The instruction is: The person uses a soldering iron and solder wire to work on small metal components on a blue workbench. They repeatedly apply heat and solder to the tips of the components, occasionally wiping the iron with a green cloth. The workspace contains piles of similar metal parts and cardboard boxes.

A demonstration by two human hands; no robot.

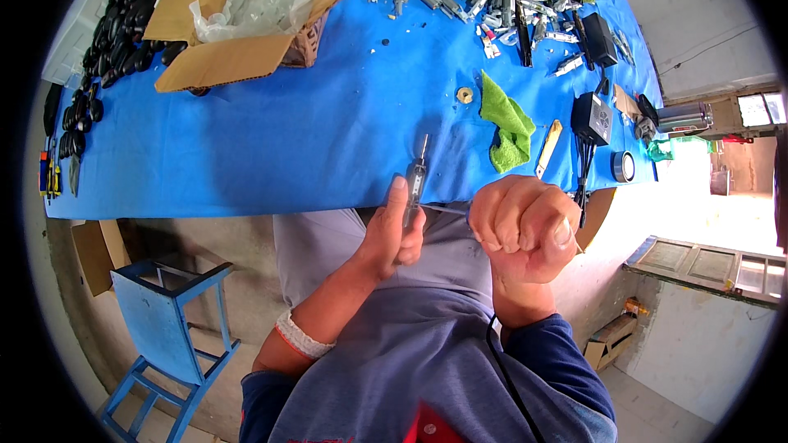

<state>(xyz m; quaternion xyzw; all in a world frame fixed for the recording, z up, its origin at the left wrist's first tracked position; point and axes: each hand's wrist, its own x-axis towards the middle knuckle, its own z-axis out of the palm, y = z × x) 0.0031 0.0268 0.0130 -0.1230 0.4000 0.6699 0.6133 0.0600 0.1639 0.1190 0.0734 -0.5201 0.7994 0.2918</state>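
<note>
At left, my left hand (386, 238) was curled, thumb raised, around a slim, dark and silvery device (416, 184) with a thin metal tip pointing far, by the near edge of the blue-covered bench (328, 131). At right, my right hand (527, 226) was clenched on a screwdriver (447, 210), thin shaft pointing left.

My tablecloth (287, 148) was plain blue. On it lay a bright green rag (514, 127) and a brown carton (215, 72); over its near edge, the part (415, 184) I held seemed dark grey and silvery.
</note>
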